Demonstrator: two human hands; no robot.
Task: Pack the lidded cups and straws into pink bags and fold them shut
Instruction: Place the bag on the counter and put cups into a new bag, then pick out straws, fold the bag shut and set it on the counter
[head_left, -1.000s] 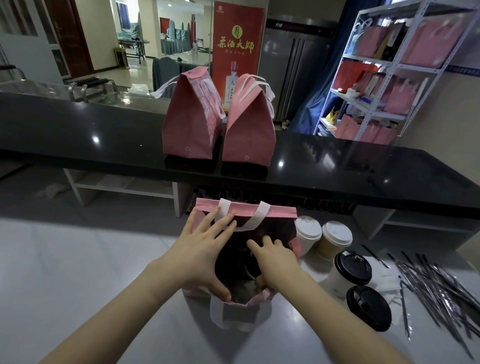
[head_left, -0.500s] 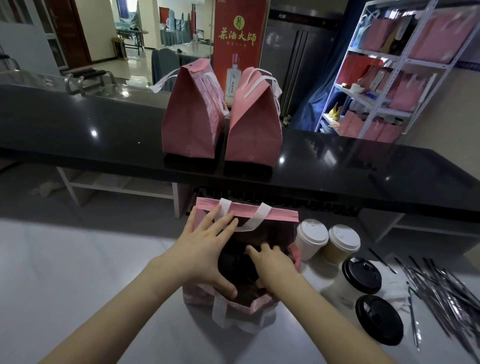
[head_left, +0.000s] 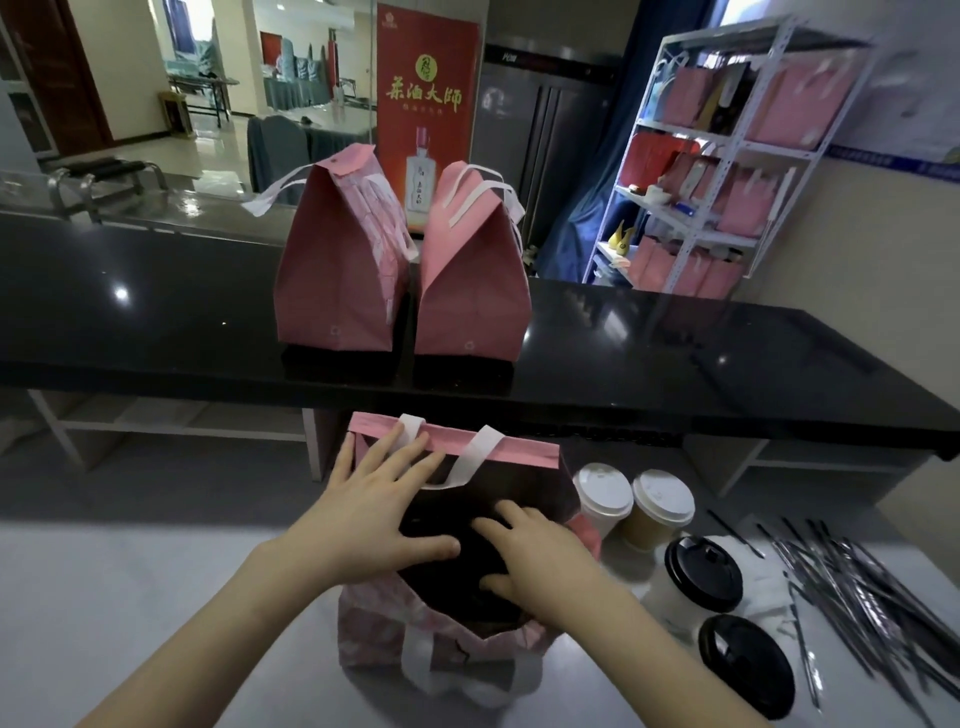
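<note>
An open pink bag (head_left: 457, 453) with white handles stands on the white table in front of me. My left hand (head_left: 382, 506) lies spread over its left rim, fingers on the far edge. My right hand (head_left: 535, 558) reaches down into the dark mouth of the bag; what its fingers touch is hidden. To the right stand two white-lidded cups (head_left: 602, 493) (head_left: 662, 506) and two black-lidded cups (head_left: 704, 574) (head_left: 745, 665). A pile of wrapped straws (head_left: 862, 597) lies at the far right.
Two folded-shut pink bags (head_left: 340, 270) (head_left: 470, 275) stand on the raised black counter (head_left: 675, 353) behind the table. A white shelf rack (head_left: 727, 156) with more pink bags is at the back right. White napkins (head_left: 769, 571) lie under the straws.
My right hand has pushed a little deeper into the bag. The left hand has stayed on the rim. The view has shifted slightly.
</note>
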